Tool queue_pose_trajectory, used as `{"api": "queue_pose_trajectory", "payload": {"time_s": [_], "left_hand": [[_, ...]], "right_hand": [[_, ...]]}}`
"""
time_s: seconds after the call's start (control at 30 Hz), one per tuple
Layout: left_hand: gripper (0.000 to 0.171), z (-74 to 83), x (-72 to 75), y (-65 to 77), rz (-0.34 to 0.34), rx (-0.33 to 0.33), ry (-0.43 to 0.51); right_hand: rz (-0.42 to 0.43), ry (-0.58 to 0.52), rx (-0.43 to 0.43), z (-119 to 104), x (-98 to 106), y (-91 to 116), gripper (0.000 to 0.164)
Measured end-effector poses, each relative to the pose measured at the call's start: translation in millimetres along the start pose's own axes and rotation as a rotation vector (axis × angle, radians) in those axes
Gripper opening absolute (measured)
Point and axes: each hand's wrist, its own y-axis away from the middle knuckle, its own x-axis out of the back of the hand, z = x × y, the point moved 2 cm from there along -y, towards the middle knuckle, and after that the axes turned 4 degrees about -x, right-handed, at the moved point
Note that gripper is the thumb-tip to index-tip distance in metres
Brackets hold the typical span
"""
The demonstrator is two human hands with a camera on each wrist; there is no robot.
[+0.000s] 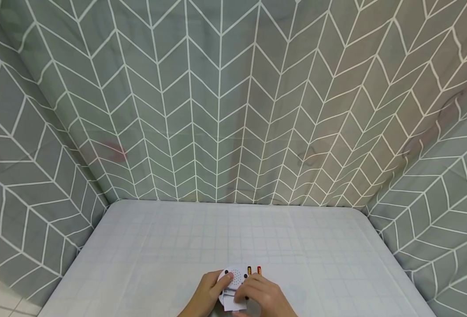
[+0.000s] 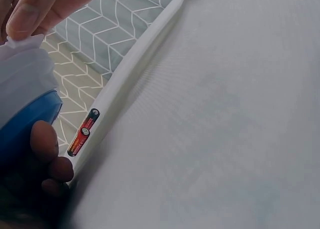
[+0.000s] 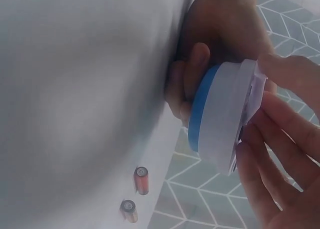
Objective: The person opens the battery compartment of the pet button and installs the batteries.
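Grey chevron-patterned curtains [image 1: 205, 110] border a white table [image 1: 138, 255] near pale floor tiles [image 1: 3, 294].

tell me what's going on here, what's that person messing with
A person holds a round white-and-blue device above a white-covered table. The left hand grips it, with the thumb on the white face that has small holes in it. The right hand has its fingers on a thin white flap, which looks like a cover, at that face. Two cylindrical batteries lie on the table, outside the device, and neither hand is holding them.
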Motion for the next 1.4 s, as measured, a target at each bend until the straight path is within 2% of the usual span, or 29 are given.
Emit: {"api": "queue_pose_trajectory", "payload": {"time_s": [0.33, 0.6, 0.83, 0.93, 1.13, 1.27, 1.4], "left_hand": [[0.041, -1.1, 0.1, -0.4, 0.007, -0.012, 0.027], [0.042, 2.7, 2.1, -0.3, 0.018, -0.015, -0.026], [0.041, 1.8, 1.1, 0.4, 0.010, -0.016, 0.020], [0.042, 0.1, 0.7, 0.6, -0.001, 0.004, 0.036], [0.041, -1.3, 0.8, 0.8, 0.003, 0.007, 0.004], [0.042, -0.5, 0.6, 0.4, -0.002, 0.032, 0.004], [0.043, 1.0, 0.6, 0.4, -0.005, 0.045, -0.010]], "right_hand": [[0.002, -0.049, 0.040, 4.3, 6.4, 1.3, 0.024], [0.024, -0.021, 0.068, 8.1, 13.4, 2.9, 0.028], [0.015, -0.016, 0.006, 13.7, 20.6, 8.8, 0.033], [0.027, -0.014, 0.011, 18.8, 23.6, 12.4, 0.033], [0.055, 0.000, 0.021, 27.3, 27.4, 19.4, 0.041], [0.053, 0.018, -0.039, 30.7, 31.5, 24.1, 0.043], [0.063, 0.042, -0.085, 33.9, 36.8, 27.5, 0.038]]}}
